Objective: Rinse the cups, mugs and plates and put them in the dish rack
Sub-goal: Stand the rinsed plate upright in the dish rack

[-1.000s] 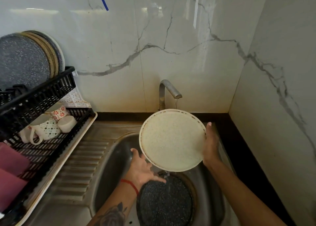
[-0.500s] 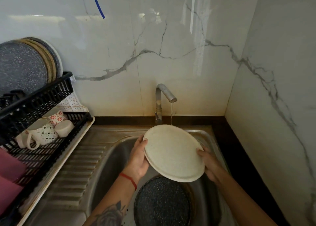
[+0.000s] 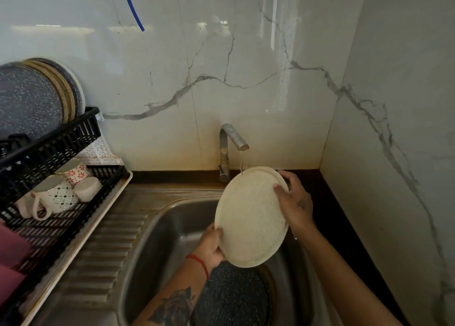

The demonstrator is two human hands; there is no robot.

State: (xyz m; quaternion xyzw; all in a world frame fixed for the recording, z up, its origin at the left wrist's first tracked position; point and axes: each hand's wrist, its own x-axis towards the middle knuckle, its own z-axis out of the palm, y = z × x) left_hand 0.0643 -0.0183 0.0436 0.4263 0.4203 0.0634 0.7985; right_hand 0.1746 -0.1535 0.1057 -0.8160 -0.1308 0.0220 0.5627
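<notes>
A cream speckled plate [image 3: 248, 219] is held tilted over the sink [image 3: 157, 239], its top rim under a thin stream from the tap [image 3: 234, 138]. My left hand [image 3: 211, 245] grips its lower left rim. My right hand [image 3: 293, 200] holds the upper right rim, fingers over the plate's face. A dark speckled plate [image 3: 234, 298] lies in the sink bottom beneath. The black dish rack [image 3: 49, 153] at left holds several upright plates [image 3: 32, 101] on top and mugs [image 3: 59, 197] on the lower tier.
A ribbed steel drainboard [image 3: 98, 251] lies between rack and sink. Pink items [image 3: 9, 249] sit at the rack's near end. Marble walls close the back and the right side, with a dark counter strip [image 3: 344, 227] along the right.
The plate has turned more upright and shifted right under the tap. My right hand moved from its lower right rim up to the top right; my left hand slid down to the lower rim.
</notes>
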